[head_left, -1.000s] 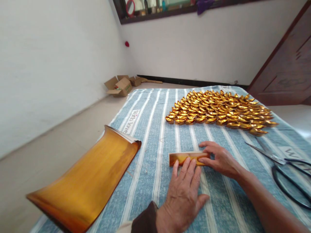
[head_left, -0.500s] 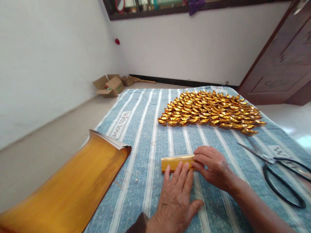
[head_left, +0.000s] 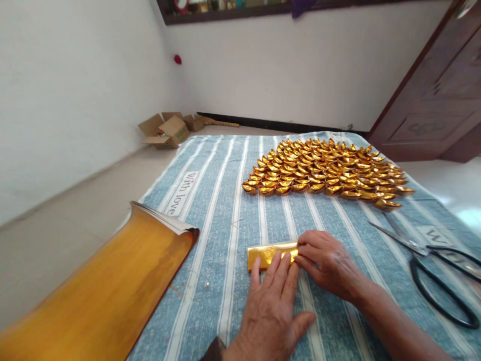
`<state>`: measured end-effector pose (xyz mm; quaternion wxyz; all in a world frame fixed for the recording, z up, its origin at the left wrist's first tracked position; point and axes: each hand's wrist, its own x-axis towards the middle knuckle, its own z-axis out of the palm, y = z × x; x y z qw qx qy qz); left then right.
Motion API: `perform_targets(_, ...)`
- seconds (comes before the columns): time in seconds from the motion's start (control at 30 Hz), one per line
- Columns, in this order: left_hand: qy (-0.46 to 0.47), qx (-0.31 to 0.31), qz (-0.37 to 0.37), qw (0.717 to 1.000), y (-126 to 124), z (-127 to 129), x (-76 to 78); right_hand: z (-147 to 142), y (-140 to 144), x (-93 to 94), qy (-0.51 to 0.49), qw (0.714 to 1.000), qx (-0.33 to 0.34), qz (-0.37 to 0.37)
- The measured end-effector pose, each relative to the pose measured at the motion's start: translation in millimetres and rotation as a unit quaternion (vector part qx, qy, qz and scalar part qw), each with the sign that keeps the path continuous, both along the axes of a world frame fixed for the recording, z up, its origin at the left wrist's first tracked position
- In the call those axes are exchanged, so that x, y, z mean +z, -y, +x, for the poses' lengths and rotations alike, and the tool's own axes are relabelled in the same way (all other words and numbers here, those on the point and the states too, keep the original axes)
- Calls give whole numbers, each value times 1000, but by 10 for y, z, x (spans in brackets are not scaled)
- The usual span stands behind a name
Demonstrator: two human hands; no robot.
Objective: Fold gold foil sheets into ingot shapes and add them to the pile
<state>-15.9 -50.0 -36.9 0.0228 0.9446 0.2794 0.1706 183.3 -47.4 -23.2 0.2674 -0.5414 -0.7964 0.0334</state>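
Now the cloth (head_left: pixel 225 165) reads "With love"; left hand (head_left: pixel 272 306) flat, right hand (head_left: pixel 325 263) pinching one gold strip (head_left: pixel 267 252), lower centre.

The right hand (head_left: pixel 326 263) covers the right end of the gold strip (head_left: pixel 267 253), and the left hand (head_left: pixel 271 308) hides its near edge. The gold sheets (head_left: pixel 101 286) and the scissors (head_left: pixel 432 258) run out of view. The box (head_left: pixel 165 131) label is too small to read.

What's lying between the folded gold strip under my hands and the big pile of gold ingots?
Nothing: the head view shows bare striped cloth between the gold strip and the ingots.
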Motion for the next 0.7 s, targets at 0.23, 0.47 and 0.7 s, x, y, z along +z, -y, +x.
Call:
perform_targets(0.23, 0, 6, -12, 1000, -9, 8, 15, 2, -8, -45, 0, 1000, 1, 4)
perform_targets(0.47, -13, 6, -7, 1000, -22, 14, 22, 9, -17, -59, 6, 1000, -3, 9)
perform_targets(0.7, -16, 14, -11, 1000, -32, 24, 58, -8, -13, -39, 10, 1000, -6, 4)
